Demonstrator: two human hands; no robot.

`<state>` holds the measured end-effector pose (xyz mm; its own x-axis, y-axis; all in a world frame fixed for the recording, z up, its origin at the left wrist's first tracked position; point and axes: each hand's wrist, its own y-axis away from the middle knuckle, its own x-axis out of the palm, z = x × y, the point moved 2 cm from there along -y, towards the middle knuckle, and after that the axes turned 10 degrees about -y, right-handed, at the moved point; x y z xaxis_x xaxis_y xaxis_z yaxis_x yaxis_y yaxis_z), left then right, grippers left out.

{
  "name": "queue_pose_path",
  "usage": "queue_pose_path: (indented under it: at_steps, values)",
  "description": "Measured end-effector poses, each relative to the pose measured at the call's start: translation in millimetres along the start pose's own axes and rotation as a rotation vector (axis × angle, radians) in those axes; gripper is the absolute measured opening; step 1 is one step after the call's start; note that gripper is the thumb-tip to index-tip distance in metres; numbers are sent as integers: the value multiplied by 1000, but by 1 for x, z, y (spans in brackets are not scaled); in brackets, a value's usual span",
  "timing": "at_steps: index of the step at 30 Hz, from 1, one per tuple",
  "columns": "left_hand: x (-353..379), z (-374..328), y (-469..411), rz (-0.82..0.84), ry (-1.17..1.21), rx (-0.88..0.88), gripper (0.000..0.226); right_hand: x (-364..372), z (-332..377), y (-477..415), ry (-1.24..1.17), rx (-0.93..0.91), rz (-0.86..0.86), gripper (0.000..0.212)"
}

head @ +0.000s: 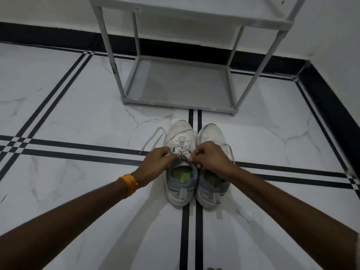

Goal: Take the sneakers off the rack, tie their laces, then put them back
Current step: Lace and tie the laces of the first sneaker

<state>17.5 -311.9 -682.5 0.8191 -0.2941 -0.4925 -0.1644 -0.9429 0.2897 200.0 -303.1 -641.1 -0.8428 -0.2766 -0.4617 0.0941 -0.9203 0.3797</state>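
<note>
We see both sneakers [194, 166] side by side on the floor [78, 114], just near of the rack [175, 84]. Our left hand [157, 162] and right hand [210, 160] each pinch the left sneaker's laces [182, 151].

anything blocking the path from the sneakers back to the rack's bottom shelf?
Nothing visible. Only bare floor lies between the sneakers and the rack, and its bottom shelf holds nothing. Both hands, left hand and right hand, are at the laces.
</note>
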Motion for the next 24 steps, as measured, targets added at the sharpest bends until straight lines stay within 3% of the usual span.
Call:
queue_pose_path:
  at_steps: [3, 5, 11, 15, 18, 24]
  values:
    - [1, -2, 3, 6, 116, -56, 37, 0, 1, -1, 12, 41, 25, 8]
    - [1, -3, 3, -30, 152, -70, 40, 1, 3, -2, 29, 43, -3, 16]
    - [2, -10, -1, -168, 62, -26, 39, 10, -7, -1, -252, 158, -103, 28]
    - [2, -15, -1, -195, 104, -50, 35, 13, -3, -1, -243, 193, -74, 18]
    - [6, -17, -3, -273, 82, -70, 35, 12, -5, -2, -241, 142, -124, 8]
    - [6, -17, 1, -339, -42, 42, 29, 10, -11, 6, -151, -20, -336, 32]
